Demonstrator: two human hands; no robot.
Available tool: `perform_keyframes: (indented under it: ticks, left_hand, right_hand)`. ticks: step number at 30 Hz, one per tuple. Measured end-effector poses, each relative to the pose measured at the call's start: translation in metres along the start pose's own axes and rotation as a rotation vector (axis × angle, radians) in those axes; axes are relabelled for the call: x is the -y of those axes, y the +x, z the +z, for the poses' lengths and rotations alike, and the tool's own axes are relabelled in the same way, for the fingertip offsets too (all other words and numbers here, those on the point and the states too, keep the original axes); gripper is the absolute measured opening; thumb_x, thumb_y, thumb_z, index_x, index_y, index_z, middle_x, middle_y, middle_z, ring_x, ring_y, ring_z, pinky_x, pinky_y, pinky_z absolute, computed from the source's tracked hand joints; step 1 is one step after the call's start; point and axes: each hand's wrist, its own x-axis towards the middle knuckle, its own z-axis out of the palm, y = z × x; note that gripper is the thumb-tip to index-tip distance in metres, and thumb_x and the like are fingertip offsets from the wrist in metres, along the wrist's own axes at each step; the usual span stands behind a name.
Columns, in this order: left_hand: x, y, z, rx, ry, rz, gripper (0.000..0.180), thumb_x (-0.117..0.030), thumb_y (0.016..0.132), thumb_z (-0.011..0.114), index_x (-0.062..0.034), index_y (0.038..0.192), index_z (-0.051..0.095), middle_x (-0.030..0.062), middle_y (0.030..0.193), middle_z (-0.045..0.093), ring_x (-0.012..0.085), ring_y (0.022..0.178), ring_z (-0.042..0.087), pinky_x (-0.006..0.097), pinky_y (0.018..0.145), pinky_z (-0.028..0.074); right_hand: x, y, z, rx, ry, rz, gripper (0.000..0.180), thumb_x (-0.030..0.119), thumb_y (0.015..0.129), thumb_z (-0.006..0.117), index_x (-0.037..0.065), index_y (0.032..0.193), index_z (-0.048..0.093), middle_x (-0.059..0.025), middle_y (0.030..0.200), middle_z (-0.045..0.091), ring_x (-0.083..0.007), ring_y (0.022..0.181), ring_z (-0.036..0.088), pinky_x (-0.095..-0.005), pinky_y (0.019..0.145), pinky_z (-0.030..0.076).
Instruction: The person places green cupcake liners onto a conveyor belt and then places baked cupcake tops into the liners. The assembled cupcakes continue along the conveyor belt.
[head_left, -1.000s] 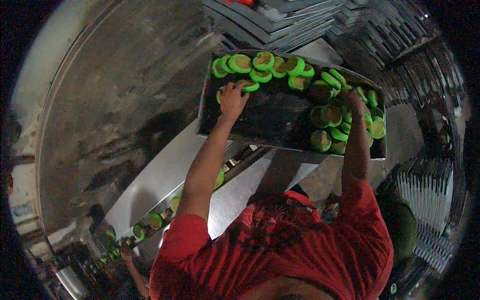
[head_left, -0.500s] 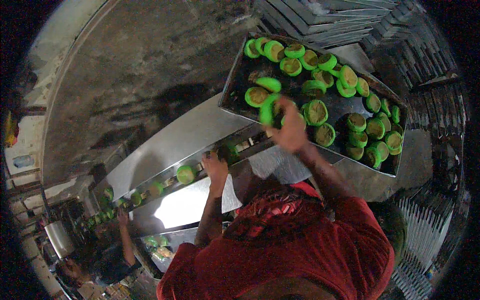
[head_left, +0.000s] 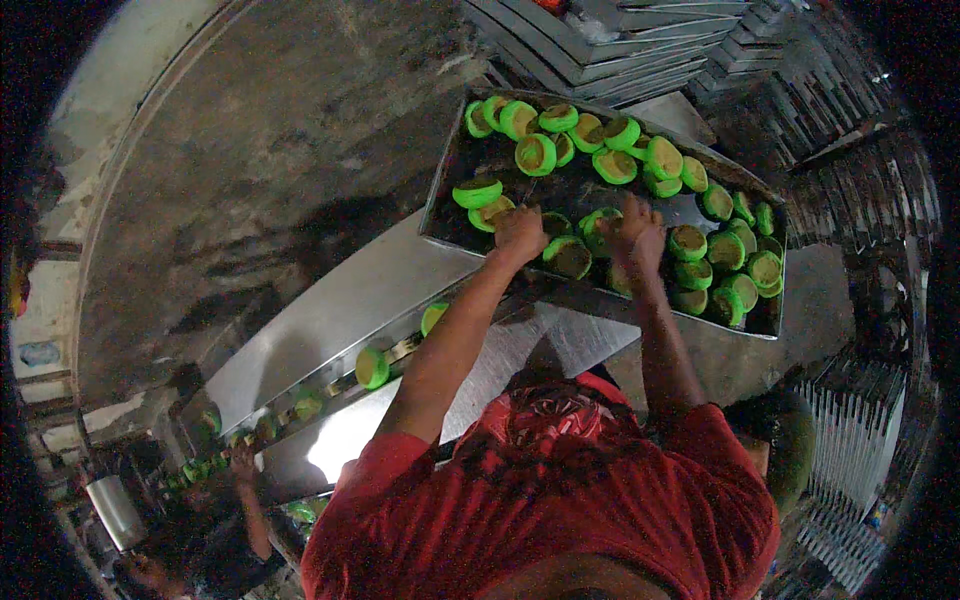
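Observation:
Both my hands are over a shallow dark metal tray (head_left: 430, 215) holding many round green buns with brown undersides. My left hand (head_left: 522, 235) is at the tray's near left, its curled fingers on the edge of a green bun (head_left: 487, 213). To its right, my right hand (head_left: 638, 240) reaches down with bent fingers against another green bun (head_left: 597, 232), partly covering it. One more bun (head_left: 568, 258) lies between the hands. Other buns line the far side and cluster at the tray's right end.
A narrow conveyor channel (head_left: 405, 347) between metal panels (head_left: 330, 300) runs left from the tray, carrying several green buns (head_left: 372, 369). At the lower left, another person's hand (head_left: 243, 462) is beside it. Stacked metal trays (head_left: 650, 60) stand behind, and more (head_left: 850, 430) at the right.
My left hand has moved from the conveyor, up and right, to the tray. My right hand has shifted right within the tray. Buns on the conveyor have changed places.

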Motion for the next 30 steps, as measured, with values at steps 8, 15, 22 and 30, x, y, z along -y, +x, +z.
perform_keyframes:
  ticks: [8, 15, 22, 30]
  left_hand:
    - [-0.004, -0.085, -0.034, -0.361, -0.578, 0.056, 0.051, -0.014, 0.08, 0.074, -0.0017, 0.124, 0.05, 0.0225, 0.115, 0.06, 0.0417, 0.109, 0.058, 0.046, 0.092, 0.047]
    - [0.051, -0.202, -0.002, -0.387, -0.315, -0.123, 0.059, -0.04, 0.093, 0.057, -0.0056, 0.139, 0.045, 0.0194, 0.137, 0.049, 0.036, 0.125, 0.05, 0.048, 0.102, 0.043]
    - [0.053, -0.184, 0.02, -0.452, -1.785, -0.401, 0.055, -0.045, 0.101, 0.042, -0.0061, 0.14, 0.044, 0.0156, 0.141, 0.047, 0.0324, 0.13, 0.046, 0.054, 0.104, 0.04]
    - [0.082, -0.216, 0.047, -0.473, 0.139, -0.196, 0.035, -0.025, 0.091, 0.06, -0.0085, 0.122, 0.064, 0.0158, 0.148, 0.041, 0.0401, 0.141, 0.028, 0.06, 0.113, 0.018]
  right_hand:
    - [-0.049, -0.017, 0.027, 0.298, 0.791, 0.182, 0.056, 0.027, 0.083, 0.074, 0.003, 0.127, 0.049, -0.0186, 0.11, 0.063, -0.0306, 0.099, 0.064, -0.0427, 0.083, 0.052]
    - [0.013, -0.021, 0.001, 0.296, 1.285, 0.113, 0.063, 0.017, 0.087, 0.071, 0.003, 0.14, 0.04, -0.0114, 0.123, 0.059, -0.0239, 0.11, 0.059, -0.0378, 0.094, 0.05]
    - [0.106, -0.055, 0.023, 0.577, 1.16, -0.087, 0.05, 0.015, 0.089, 0.066, 0.006, 0.133, 0.045, -0.0086, 0.12, 0.052, -0.0262, 0.111, 0.056, -0.0429, 0.088, 0.054]
    - [0.1, -0.083, 0.027, 0.806, 0.989, -0.312, 0.052, 0.007, 0.086, 0.064, 0.016, 0.135, 0.048, -0.0137, 0.132, 0.052, -0.0371, 0.103, 0.061, -0.0511, 0.082, 0.056]
